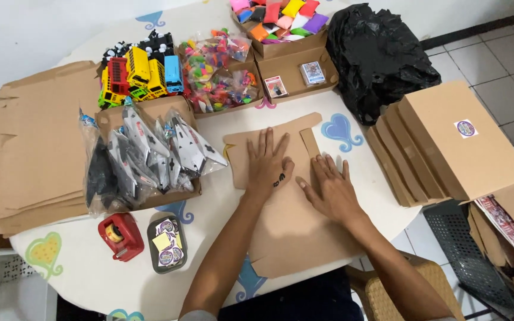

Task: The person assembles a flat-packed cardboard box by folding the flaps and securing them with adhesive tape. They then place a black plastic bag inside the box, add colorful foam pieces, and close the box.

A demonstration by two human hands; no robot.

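From the head cam, you've got both hands pressed flat on an unfolded cardboard box blank lying on the round white desk, right in front of you. Your left hand is spread wide, palm down, on the upper part of the blank, gripping nothing. Your right hand sits just beside it, fingers also splayed flat on the cardboard, next to a raised flap.

Left of the blank there's a box of bagged toy jets, and nearer you than that, a red tape dispenser and a small dark tray of stickers. Beyond the blank: toy buses, bags of colourful small toys, a box with card packs. Right of the blank, a row of folded brown boxes, with a black plastic bag behind them. A stack of flat cardboard sits far left.
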